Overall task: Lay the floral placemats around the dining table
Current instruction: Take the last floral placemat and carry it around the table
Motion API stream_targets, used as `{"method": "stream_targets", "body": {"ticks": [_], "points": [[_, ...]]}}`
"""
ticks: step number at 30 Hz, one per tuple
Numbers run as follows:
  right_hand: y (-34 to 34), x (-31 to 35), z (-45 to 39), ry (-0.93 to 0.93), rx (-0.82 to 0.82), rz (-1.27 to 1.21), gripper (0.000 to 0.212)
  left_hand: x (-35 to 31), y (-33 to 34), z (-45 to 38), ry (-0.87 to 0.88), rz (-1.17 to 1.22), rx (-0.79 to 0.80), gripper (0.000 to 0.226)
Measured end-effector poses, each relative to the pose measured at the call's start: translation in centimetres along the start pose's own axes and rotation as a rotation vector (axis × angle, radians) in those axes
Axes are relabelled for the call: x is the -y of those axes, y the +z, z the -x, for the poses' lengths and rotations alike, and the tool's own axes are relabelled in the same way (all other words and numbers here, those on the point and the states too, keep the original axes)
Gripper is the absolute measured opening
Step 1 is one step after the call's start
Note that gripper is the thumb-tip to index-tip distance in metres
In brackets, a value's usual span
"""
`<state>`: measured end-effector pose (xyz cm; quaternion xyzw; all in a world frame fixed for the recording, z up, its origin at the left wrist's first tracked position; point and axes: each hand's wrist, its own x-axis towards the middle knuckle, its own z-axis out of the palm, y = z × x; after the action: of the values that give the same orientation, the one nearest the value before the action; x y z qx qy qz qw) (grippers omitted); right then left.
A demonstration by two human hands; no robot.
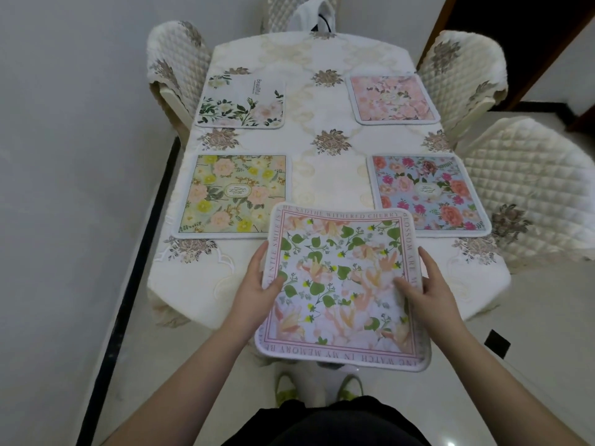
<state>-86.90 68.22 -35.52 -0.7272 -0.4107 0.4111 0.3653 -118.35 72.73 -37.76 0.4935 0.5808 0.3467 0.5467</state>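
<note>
I hold a square floral placemat (341, 284) with a pink lettered border above the near end of the dining table (328, 175). My left hand (260, 281) grips its left edge, thumb on top. My right hand (425, 281) grips its right edge the same way. Several other mats lie flat on the cream tablecloth: a yellow-green one (233, 196) near left, a blue one with red flowers (428, 191) near right, a white one with green leaves (241, 101) far left, a pink one (391, 98) far right.
Quilted cream chairs stand around the table: far left (174, 59), far right (460, 69), near right (528, 188) and one at the far end (299, 11). A grey wall runs along the left. My feet in green-trimmed shoes (318, 387) stand on the pale tile floor.
</note>
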Motion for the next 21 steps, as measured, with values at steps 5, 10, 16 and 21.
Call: {"method": "stream_targets", "body": {"ticks": [5,10,16,21], "points": [[-0.1,0.1,2.6,0.017,-0.04,-0.069,0.077,-1.0,-0.5,-1.4,0.062,-0.022,0.042,0.07],[-0.7,-0.5,4.2,0.015,-0.13,-0.08,0.083,-1.5,0.6,-2.1,0.073,-0.032,0.106,0.071],[-3.2,-1.2,5.2,0.043,-0.218,-0.075,0.078,-3.1,3.2,-2.3,0.086,-0.021,0.189,0.07],[-6.0,-2.8,7.7,0.056,-0.305,-0.126,0.075,-4.4,6.4,-1.6,0.052,-0.003,0.277,0.063]]}}
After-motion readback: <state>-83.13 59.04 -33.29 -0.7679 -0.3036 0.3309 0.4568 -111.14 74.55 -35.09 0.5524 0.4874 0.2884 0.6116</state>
